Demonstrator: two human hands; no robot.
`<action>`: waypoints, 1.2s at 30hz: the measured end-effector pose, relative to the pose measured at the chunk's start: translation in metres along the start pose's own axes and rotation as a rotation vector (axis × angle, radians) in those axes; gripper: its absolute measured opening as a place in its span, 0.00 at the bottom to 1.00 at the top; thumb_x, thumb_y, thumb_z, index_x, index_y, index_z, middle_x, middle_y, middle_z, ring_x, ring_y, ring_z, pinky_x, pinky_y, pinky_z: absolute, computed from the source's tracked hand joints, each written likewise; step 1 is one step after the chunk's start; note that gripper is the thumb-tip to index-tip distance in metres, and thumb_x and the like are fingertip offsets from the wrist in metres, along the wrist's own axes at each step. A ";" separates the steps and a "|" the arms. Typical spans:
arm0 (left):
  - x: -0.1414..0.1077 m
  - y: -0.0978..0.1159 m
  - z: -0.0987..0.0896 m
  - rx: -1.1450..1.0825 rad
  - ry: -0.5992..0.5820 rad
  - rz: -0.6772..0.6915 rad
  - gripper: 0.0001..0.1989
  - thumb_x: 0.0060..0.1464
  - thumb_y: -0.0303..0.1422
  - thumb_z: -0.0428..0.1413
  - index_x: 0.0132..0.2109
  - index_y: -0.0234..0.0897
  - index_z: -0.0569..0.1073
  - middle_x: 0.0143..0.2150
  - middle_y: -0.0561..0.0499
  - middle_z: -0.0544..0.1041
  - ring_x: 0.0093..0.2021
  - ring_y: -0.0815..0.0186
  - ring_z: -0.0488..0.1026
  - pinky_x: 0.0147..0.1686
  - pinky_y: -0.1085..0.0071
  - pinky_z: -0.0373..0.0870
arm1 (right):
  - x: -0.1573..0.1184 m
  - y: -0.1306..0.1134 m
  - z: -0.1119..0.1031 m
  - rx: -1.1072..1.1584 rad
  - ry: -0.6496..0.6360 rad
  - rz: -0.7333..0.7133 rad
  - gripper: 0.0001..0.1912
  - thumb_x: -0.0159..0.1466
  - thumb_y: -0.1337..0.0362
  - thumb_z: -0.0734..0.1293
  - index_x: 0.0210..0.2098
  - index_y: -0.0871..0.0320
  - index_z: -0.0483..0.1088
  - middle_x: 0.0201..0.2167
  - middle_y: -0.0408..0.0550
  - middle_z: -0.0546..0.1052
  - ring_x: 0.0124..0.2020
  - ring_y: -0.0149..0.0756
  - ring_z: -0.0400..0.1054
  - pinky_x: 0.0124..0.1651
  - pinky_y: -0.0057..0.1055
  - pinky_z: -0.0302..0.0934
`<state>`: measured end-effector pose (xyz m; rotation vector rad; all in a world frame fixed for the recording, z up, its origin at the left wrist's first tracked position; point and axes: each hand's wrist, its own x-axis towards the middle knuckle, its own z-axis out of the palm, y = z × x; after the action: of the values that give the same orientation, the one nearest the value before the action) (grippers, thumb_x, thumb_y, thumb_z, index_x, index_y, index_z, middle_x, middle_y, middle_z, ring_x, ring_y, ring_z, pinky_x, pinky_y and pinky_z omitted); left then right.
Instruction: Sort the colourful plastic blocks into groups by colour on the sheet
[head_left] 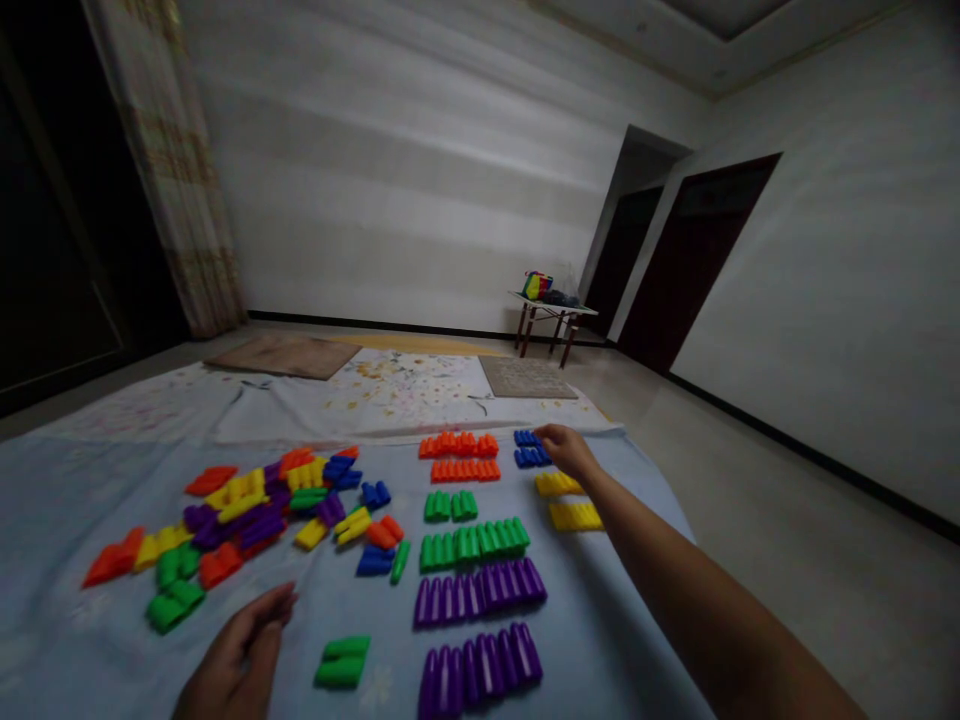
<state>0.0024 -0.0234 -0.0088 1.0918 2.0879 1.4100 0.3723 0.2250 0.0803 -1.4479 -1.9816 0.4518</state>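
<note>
Head view: right hand (568,450), far right, at blue rows (531,457), fingers bent; cannot tell whether grasping or merely touching. Left hand (244,650), near left, relaxed, nothing seen in it; green pair (341,673) lies just right. Orange rows (465,471), green rows (475,543), purple rows (480,596), yellow rows (576,517) lined up, seemingly to keep colours apart. Mixed pile (244,490) lies left on cloth (67,490).

Pale-blue fabric cloth (375,612) across the lower frame
Multicoloured ribbed blocks (480,592), probably plastic: heaped lower left, in rows around lower centre.
</note>
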 end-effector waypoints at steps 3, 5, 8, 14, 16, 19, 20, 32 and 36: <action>-0.008 0.016 0.001 0.034 -0.007 -0.002 0.23 0.42 0.46 0.47 0.42 0.39 0.71 0.42 0.48 0.76 0.44 0.58 0.73 0.49 0.62 0.68 | -0.024 -0.030 0.020 0.031 -0.098 -0.094 0.15 0.54 0.72 0.60 0.38 0.59 0.74 0.37 0.47 0.78 0.41 0.35 0.71 0.47 0.32 0.63; -0.011 0.022 0.002 0.027 -0.012 0.007 0.23 0.43 0.45 0.46 0.43 0.38 0.71 0.43 0.47 0.76 0.45 0.58 0.72 0.49 0.62 0.67 | -0.039 -0.056 0.037 0.044 -0.197 -0.214 0.15 0.55 0.71 0.61 0.38 0.59 0.74 0.37 0.47 0.78 0.39 0.34 0.71 0.45 0.30 0.63; -0.012 0.022 0.003 0.013 -0.014 0.027 0.23 0.44 0.44 0.46 0.44 0.37 0.70 0.44 0.45 0.75 0.46 0.58 0.72 0.49 0.61 0.67 | -0.059 -0.099 0.063 0.021 -0.359 -0.409 0.14 0.55 0.71 0.62 0.40 0.58 0.74 0.37 0.47 0.78 0.37 0.33 0.71 0.42 0.29 0.63; -0.012 0.022 0.004 0.000 -0.001 0.067 0.22 0.45 0.42 0.46 0.44 0.35 0.70 0.43 0.44 0.75 0.44 0.59 0.72 0.48 0.62 0.68 | -0.083 -0.164 0.107 -0.142 -0.487 -0.550 0.13 0.57 0.65 0.63 0.40 0.57 0.74 0.36 0.49 0.77 0.36 0.36 0.70 0.39 0.29 0.61; -0.012 0.021 0.004 -0.008 -0.012 0.078 0.22 0.46 0.42 0.45 0.44 0.35 0.70 0.43 0.44 0.75 0.45 0.59 0.72 0.48 0.62 0.68 | -0.088 -0.175 0.118 -0.243 -0.499 -0.580 0.13 0.56 0.64 0.64 0.40 0.57 0.74 0.36 0.51 0.76 0.38 0.39 0.69 0.40 0.31 0.61; -0.011 0.019 0.005 -0.020 -0.023 0.084 0.21 0.46 0.42 0.45 0.44 0.36 0.70 0.44 0.45 0.75 0.45 0.59 0.72 0.48 0.62 0.67 | -0.093 -0.184 0.132 -0.428 -0.506 -0.594 0.16 0.55 0.60 0.66 0.42 0.60 0.73 0.38 0.55 0.75 0.40 0.44 0.68 0.41 0.35 0.62; -0.010 0.017 0.005 -0.023 -0.024 0.080 0.21 0.46 0.42 0.46 0.44 0.36 0.70 0.45 0.45 0.75 0.45 0.59 0.72 0.49 0.62 0.67 | -0.093 -0.186 0.135 -0.480 -0.501 -0.592 0.16 0.56 0.59 0.65 0.42 0.61 0.72 0.38 0.57 0.75 0.41 0.45 0.68 0.41 0.36 0.62; -0.003 0.011 0.007 -0.022 -0.021 0.063 0.22 0.43 0.44 0.46 0.44 0.37 0.69 0.45 0.44 0.75 0.47 0.57 0.72 0.50 0.60 0.65 | -0.102 -0.186 0.135 -0.454 -0.503 -0.599 0.21 0.55 0.52 0.65 0.46 0.54 0.69 0.42 0.53 0.73 0.43 0.44 0.67 0.42 0.38 0.62; -0.004 0.012 0.006 0.011 0.014 0.083 0.22 0.43 0.43 0.46 0.42 0.38 0.70 0.44 0.45 0.75 0.46 0.58 0.72 0.50 0.62 0.66 | -0.104 -0.186 0.146 -0.461 -0.409 -0.481 0.22 0.56 0.49 0.63 0.43 0.58 0.71 0.41 0.56 0.73 0.42 0.46 0.68 0.40 0.39 0.63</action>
<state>0.0133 -0.0209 -0.0012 1.1890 2.0841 1.4495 0.1615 0.0782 0.0554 -1.1179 -2.8057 0.0757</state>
